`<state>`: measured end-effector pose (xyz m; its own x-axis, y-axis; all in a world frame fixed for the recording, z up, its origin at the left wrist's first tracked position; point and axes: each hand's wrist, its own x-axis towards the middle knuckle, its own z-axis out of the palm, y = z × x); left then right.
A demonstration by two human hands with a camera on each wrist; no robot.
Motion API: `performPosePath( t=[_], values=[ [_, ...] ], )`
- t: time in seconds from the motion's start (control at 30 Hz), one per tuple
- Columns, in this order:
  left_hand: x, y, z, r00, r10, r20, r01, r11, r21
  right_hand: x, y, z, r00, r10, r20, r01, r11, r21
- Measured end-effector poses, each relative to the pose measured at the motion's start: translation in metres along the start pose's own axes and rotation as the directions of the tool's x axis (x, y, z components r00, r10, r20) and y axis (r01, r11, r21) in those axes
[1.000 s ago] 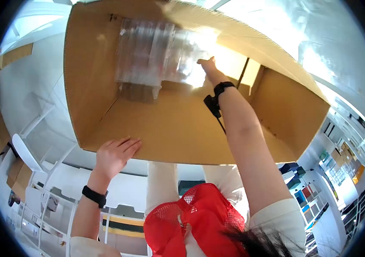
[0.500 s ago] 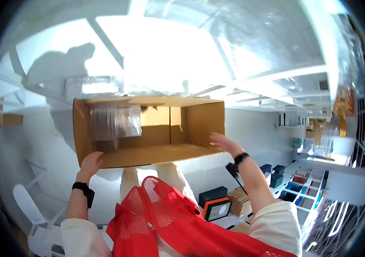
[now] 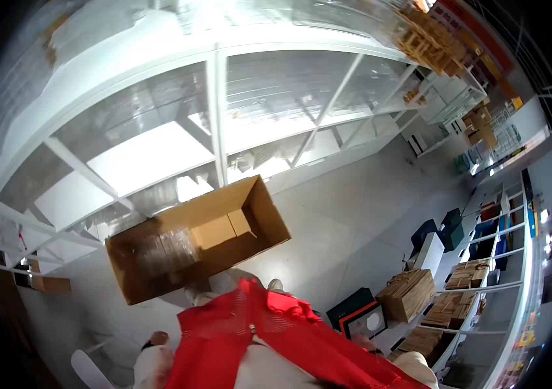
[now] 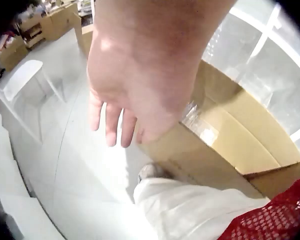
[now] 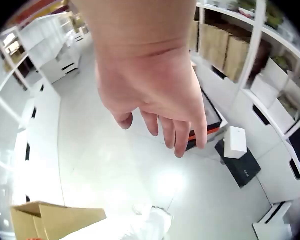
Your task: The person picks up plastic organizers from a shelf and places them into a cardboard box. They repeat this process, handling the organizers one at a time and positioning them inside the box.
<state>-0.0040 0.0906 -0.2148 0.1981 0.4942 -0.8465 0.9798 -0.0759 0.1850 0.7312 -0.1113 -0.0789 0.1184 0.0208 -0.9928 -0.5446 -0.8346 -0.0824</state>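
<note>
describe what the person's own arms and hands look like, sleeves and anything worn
The left hand and right hand are both bare, with no gloves or rings showing. The right arm has an off-white sleeve. Over the pale clothing is a red vest with mesh panels. Wristbands can't be made out clearly.
</note>
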Motion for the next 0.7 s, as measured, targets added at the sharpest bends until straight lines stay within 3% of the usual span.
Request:
performPosePath(
  t=[0.07, 0.17, 0.2, 0.23, 0.27, 0.3, 0.33, 0.37, 0.4, 0.43, 0.47, 0.5, 0.53, 0.6, 0.63, 0.7],
  values=[
    [-0.013, 0.081, -0.028, 0.984, -0.069, 0.166, 0.129, 0.915, -0.382, 0.014, 0.018, -0.03, 1.0, 0.009, 0.027, -0.011, 0.998, 0.067],
    [-0.013, 0.174, -0.07, 0.966, -0.033, 0.255, 0.184, 0.781, -0.597, 0.025, 0.026, -0.088, 0.999, -0.04, 0.01, 0.038, 0.987, 0.153],
    [-0.003, 0.19, -0.086, 0.986, 0.003, 0.168, 0.099, 0.794, -0.6, 0.034, 0.022, -0.112, 0.995, -0.083, 0.047, 0.072, 0.977, 0.201],
    [0.038, 0.181, -0.083, 0.978, 0.119, -0.173, -0.187, 0.869, -0.459, 0.051, 0.02, -0.145, 0.969, -0.175, 0.175, 0.119, 0.949, 0.293],
    [0.075, 0.171, -0.081, 0.841, 0.27, -0.468, -0.407, 0.886, -0.22, 0.068, 0.015, -0.178, 0.886, -0.28, 0.37, 0.111, 0.902, 0.416],
    [0.038, 0.236, -0.156, 0.939, 0.074, -0.337, -0.157, 0.961, -0.226, 0.085, 0.006, -0.206, 0.769, -0.332, 0.545, 0.006, 0.858, 0.514],
    [0.057, 0.234, -0.174, 0.91, 0.114, -0.398, -0.209, 0.956, -0.204, 0.064, -0.044, -0.183, 0.926, -0.359, 0.119, 0.283, 0.866, 0.412],
    [0.032, 0.266, -0.218, 0.891, 0.163, -0.424, -0.262, 0.947, -0.185, 0.027, -0.101, -0.149, 0.89, -0.312, -0.332, 0.372, 0.918, 0.135],
    [0.006, 0.301, -0.259, 0.876, 0.14, -0.462, -0.257, 0.946, -0.2, 0.108, -0.129, -0.196, 0.892, -0.447, -0.073, 0.452, 0.866, 0.213],
    [-0.008, 0.326, -0.291, 0.86, 0.117, -0.496, -0.251, 0.944, -0.213, 0.137, -0.17, -0.187, 0.838, -0.534, -0.112, 0.545, 0.807, 0.226],
    [-0.001, 0.332, -0.311, 0.779, 0.179, -0.6, -0.379, 0.898, -0.224, 0.041, -0.229, -0.124, 0.862, -0.505, -0.045, 0.507, 0.861, 0.046],
    [0.006, 0.339, -0.329, 0.678, 0.228, -0.699, -0.503, 0.838, -0.214, -0.003, -0.262, -0.082, 0.789, -0.615, -0.009, 0.614, 0.788, 0.044],
    [0.001, 0.354, -0.352, 0.635, 0.278, -0.721, -0.541, 0.826, -0.157, -0.028, -0.286, -0.05, 0.699, -0.714, 0.026, 0.713, 0.7, 0.048],
    [-0.011, 0.396, -0.392, 0.531, 0.394, -0.75, -0.628, 0.777, -0.036, -0.053, -0.326, -0.007, 0.622, -0.756, 0.203, 0.775, 0.632, -0.024],
    [-0.012, 0.415, -0.41, 0.47, 0.458, -0.754, -0.673, 0.739, 0.03, -0.06, -0.339, 0.011, 0.618, -0.747, 0.247, 0.781, 0.62, -0.077],
    [-0.005, 0.451, -0.435, 0.283, 0.57, -0.771, -0.64, 0.711, 0.291, -0.066, -0.357, 0.037, 0.611, -0.721, 0.327, 0.79, 0.586, -0.182]
  ],
)
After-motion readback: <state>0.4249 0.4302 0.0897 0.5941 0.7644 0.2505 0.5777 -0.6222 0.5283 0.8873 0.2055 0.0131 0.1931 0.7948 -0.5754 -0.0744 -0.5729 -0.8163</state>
